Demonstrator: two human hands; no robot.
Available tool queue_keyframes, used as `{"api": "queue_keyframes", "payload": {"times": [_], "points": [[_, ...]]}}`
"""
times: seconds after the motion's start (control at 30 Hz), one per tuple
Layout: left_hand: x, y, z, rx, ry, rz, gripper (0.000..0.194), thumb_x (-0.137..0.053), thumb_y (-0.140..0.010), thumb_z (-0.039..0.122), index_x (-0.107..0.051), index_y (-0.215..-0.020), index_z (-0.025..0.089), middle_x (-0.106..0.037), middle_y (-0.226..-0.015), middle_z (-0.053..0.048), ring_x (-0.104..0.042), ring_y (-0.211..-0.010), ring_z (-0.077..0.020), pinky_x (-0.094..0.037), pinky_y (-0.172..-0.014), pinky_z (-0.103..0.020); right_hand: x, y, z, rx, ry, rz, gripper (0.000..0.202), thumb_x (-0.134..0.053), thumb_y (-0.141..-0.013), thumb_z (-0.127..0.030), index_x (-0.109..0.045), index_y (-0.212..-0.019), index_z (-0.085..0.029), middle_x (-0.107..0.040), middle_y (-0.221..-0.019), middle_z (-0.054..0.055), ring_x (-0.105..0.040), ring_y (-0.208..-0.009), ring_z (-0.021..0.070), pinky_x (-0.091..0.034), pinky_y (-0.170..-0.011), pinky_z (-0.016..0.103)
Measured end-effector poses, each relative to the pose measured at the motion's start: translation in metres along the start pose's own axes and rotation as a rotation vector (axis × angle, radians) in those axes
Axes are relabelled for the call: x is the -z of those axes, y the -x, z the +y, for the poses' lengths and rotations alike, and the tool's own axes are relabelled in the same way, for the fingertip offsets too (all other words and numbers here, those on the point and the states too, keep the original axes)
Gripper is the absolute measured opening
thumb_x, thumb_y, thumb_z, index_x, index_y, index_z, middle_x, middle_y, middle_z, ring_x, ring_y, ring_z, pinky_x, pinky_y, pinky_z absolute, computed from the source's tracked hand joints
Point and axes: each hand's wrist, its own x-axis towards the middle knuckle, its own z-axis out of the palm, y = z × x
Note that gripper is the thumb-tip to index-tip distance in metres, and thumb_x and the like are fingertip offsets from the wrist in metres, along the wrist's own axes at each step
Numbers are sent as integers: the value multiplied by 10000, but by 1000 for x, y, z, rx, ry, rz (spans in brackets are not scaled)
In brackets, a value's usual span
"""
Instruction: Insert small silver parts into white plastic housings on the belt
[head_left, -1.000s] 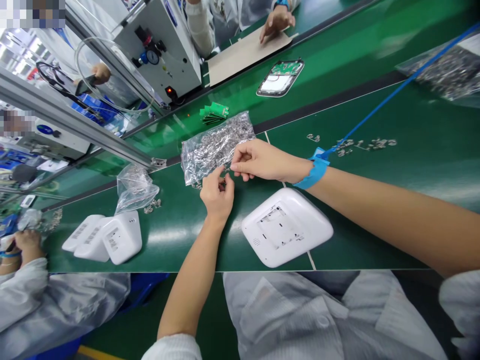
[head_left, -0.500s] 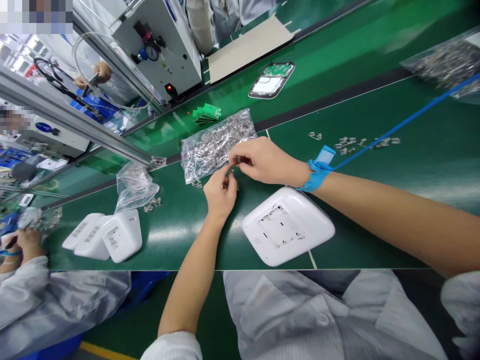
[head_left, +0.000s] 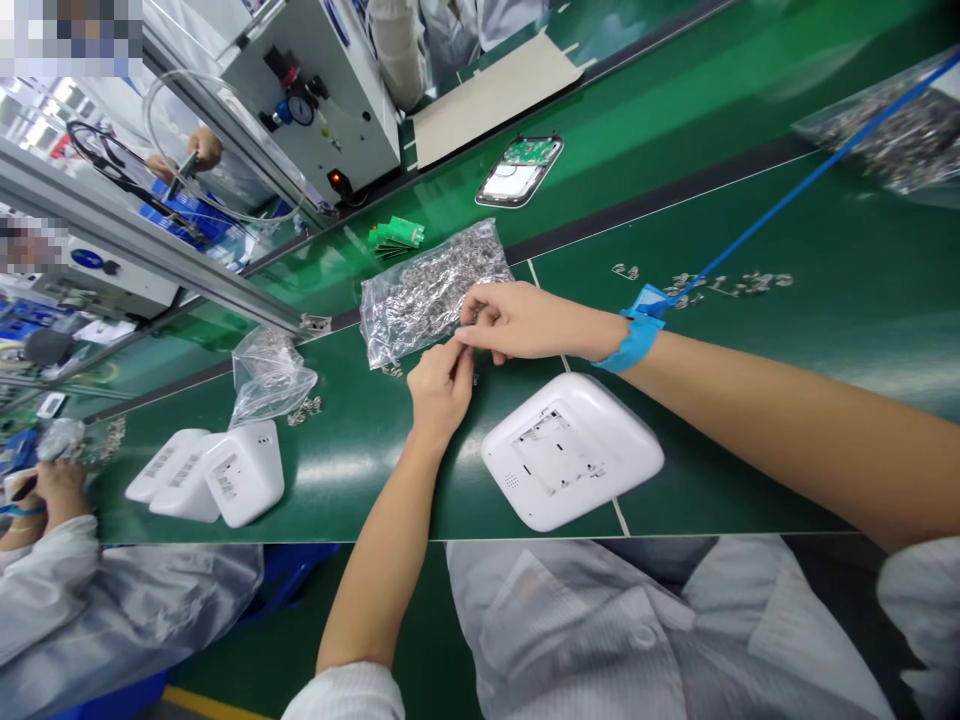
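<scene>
My left hand and my right hand meet fingertip to fingertip at the front edge of a clear bag of small metal parts. Both have their fingers bent and pressed together; whatever is between them is too small to make out. A blue band circles my right wrist, its cord running up to the right. Nearer to me, a white plastic housing lies on the green bench, with a rectangular recess facing up.
Three white housings overlap at left, near another clear bag. Loose metal parts lie at right. Green boards and a framed unit sit on the belt. A co-worker's hands are at far left.
My right fingers have shifted slightly and closed in more against the left ones. The framed unit and green boards have moved a little to the left along the belt.
</scene>
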Motion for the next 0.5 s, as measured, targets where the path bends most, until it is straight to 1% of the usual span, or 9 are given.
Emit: {"api": "queue_keyframes", "payload": {"times": [0.07,0.1,0.17,0.23,0.3,0.37,0.4,0.47,0.5], "points": [[0,1,0,-15,-38,-27,282,-485,-1025,299,-730,-1073,169,-640,-686,-19,-578,-627,-141,-432,-652,-274,-3,0,-1,-100,-48,-41,155,-605,-989,-276,-529,-885,-189,-649,-647,-7,-596,-496,121,-414,-512,246],[0,1,0,-23,-49,-31,286,-479,-1028,299,-729,-1077,169,-640,-685,-21,-580,-629,-144,-433,-659,-278,-5,0,-1,-126,-71,-51,178,-578,-1007,-265,-514,-859,-189,-649,-646,-5,-585,-480,112,-407,-497,241],[-1,2,-1,-28,-57,-35,281,-480,-1027,301,-725,-1064,168,-653,-701,-29,-596,-644,-150,-442,-675,-286,-6,-1,1,-138,-103,-45,180,-561,-996,-186,-499,-827,-191,-641,-646,-10,-573,-485,104,-401,-491,235],[-2,2,-1,-15,-53,-26,269,-494,-1023,311,-722,-1040,169,-672,-724,-36,-611,-655,-153,-452,-677,-288,-6,-2,4,-102,-46,1,153,-580,-942,-101,-517,-834,-189,-627,-646,-16,-576,-524,116,-414,-524,242],[-3,1,-1,0,-32,-9,252,-518,-1014,321,-720,-1035,171,-688,-738,-35,-621,-657,-152,-464,-674,-286,-3,-4,8,26,135,53,123,-593,-900,-65,-562,-868,-180,-647,-708,5,-606,-624,146,-442,-610,269],[-3,-1,1,21,19,17,235,-544,-1000,320,-722,-1036,170,-706,-763,-34,-632,-665,-148,-480,-678,-283,0,-4,11,227,391,74,104,-568,-903,-70,-609,-902,-166,-678,-840,55,-627,-766,187,-450,-701,307],[-2,-2,1,41,54,25,227,-557,-993,322,-724,-1028,172,-713,-775,-34,-636,-671,-146,-487,-683,-281,2,-3,12,334,519,72,125,-534,-914,-74,-627,-912,-158,-680,-903,79,-620,-818,202,-445,-726,322],[0,-3,3,125,161,10,227,-577,-978,351,-726,-1007,182,-704,-756,-19,-624,-654,-138,-494,-670,-276,5,-2,12,503,720,45,206,-453,-940,-78,-646,-919,-148,-663,-959,104,-593,-845,211,-436,-726,336],[2,-4,4,194,243,-19,238,-586,-972,381,-724,-1002,190,-686,-723,-6,-606,-626,-131,-489,-645,-270,6,-1,12,564,782,33,242,-419,-956,-87,-651,-924,-149,-653,-961,105,-576,-828,205,-432,-714,336]]}}
